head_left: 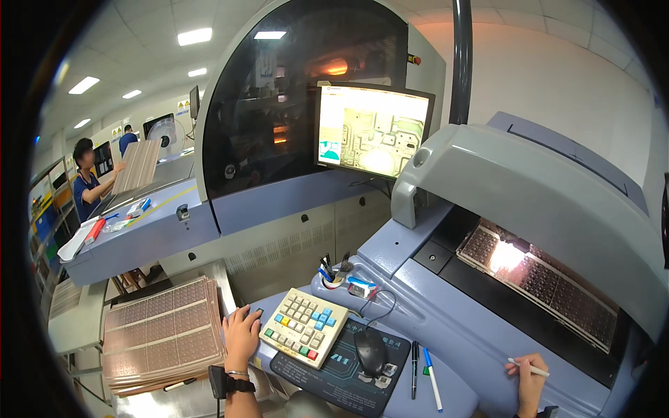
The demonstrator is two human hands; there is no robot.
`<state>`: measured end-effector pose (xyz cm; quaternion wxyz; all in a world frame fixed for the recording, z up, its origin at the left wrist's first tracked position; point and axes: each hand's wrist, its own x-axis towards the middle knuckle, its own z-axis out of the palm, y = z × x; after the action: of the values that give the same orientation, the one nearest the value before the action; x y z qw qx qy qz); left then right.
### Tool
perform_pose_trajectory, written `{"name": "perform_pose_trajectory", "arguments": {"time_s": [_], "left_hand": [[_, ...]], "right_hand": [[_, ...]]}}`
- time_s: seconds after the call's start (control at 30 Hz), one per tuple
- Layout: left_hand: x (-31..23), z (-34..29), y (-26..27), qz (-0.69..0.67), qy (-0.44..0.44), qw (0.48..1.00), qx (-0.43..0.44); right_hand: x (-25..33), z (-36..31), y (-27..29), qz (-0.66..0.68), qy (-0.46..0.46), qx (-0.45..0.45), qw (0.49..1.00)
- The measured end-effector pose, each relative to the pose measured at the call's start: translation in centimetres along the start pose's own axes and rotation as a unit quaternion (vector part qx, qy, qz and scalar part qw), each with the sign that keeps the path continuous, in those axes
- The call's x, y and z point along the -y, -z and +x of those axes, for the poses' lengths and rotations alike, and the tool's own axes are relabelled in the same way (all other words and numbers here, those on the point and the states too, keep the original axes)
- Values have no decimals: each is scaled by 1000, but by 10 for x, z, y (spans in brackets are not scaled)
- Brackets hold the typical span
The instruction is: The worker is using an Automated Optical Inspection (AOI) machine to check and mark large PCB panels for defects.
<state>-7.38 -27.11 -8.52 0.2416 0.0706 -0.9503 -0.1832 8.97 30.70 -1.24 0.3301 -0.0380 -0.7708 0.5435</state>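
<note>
My left hand (241, 337) lies with its fingers stretched out at the left edge of a beige keypad (302, 327) with coloured keys. A dark strap is round that wrist. On the right, my right hand (531, 389) pinches a slim white pen (528, 367) over the blue-grey machine front. Beyond it, a brown patterned circuit panel (557, 289) lies in the machine's dark bed, brightly lit at one spot under the grey hood. A monitor (374, 129) shows a magnified circuit picture. To my left, a stack of brown panels (164, 327) rests on a metal surface.
A black mouse (371, 352) sits on a dark mat (334, 390), with a black pen (414, 369) and a blue-and-white marker (433, 380) beside it. A cup of pens and brushes (332, 276) stands behind the keypad. A person (87, 184) handles a panel (139, 167) at far left.
</note>
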Motion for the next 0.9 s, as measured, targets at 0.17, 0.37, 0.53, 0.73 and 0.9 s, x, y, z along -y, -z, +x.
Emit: {"name": "perform_pose_trajectory", "arguments": {"time_s": [0.17,0.37,0.53,0.73,0.9], "left_hand": [[1,1,-1,9,-2,1000,4],[-3,0,2,6,-1,1000,5],[-4,0,3,1,3,1000,9],[-4,0,2,1,-2,1000,4],[-3,0,3,1,1,1000,7]], "right_hand": [[7,0,-3,-7,-3,3,1000],[6,-2,-2,-17,-1,4,1000],[7,-1,-3,-4,2,12,1000],[6,-1,-2,5,6,21,1000],[10,0,-3,3,2,20,1000]]}}
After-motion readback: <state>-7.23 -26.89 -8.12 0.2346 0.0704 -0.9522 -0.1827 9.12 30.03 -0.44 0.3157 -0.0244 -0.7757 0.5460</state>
